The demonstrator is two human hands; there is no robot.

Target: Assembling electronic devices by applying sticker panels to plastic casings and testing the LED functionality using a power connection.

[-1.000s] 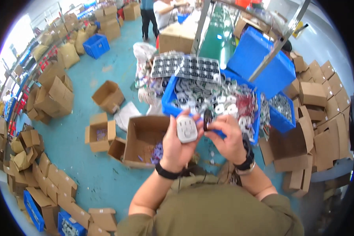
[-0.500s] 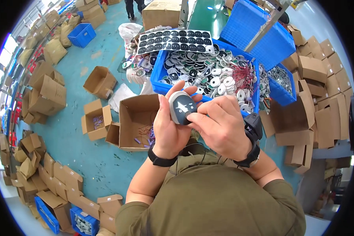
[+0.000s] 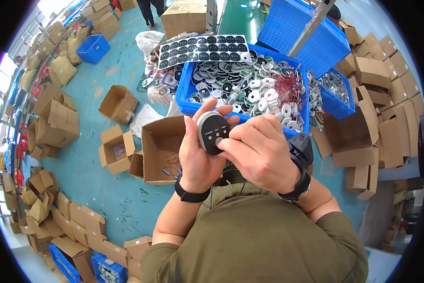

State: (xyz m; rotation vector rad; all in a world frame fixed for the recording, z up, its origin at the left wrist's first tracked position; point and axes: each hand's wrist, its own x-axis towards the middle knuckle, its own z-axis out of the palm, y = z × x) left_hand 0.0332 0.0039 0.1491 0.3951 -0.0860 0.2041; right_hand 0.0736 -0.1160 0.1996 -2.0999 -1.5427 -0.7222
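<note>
In front of my chest, my left hand [image 3: 196,155] is closed round a small oval device [image 3: 213,128] with a glossy black face and a pale rim. The face, turned up toward me, bears small light dots and printing. My right hand [image 3: 263,153] is closed, its thumb and bent forefinger pressed to the lower part of that face; anything pinched between them is hidden. Just beyond my hands stands a blue crate [image 3: 182,89] heaped with white and black round parts [image 3: 226,78] and red wires [image 3: 287,87]. A sheet of black oval stickers [image 3: 202,51] lies across its far left corner.
An open cardboard box [image 3: 162,137] with purple cylinders and wires stands left of my hands, a smaller box [image 3: 117,151] beside it. Blue crates [image 3: 337,101] and stacked cartons [image 3: 351,134] line the right. A person's legs [image 3: 148,12] show at the far back.
The device has turned slightly in my left hand and shifted a little left, showing more of its black face. My right fingertips have moved slightly on the face's lower part.
</note>
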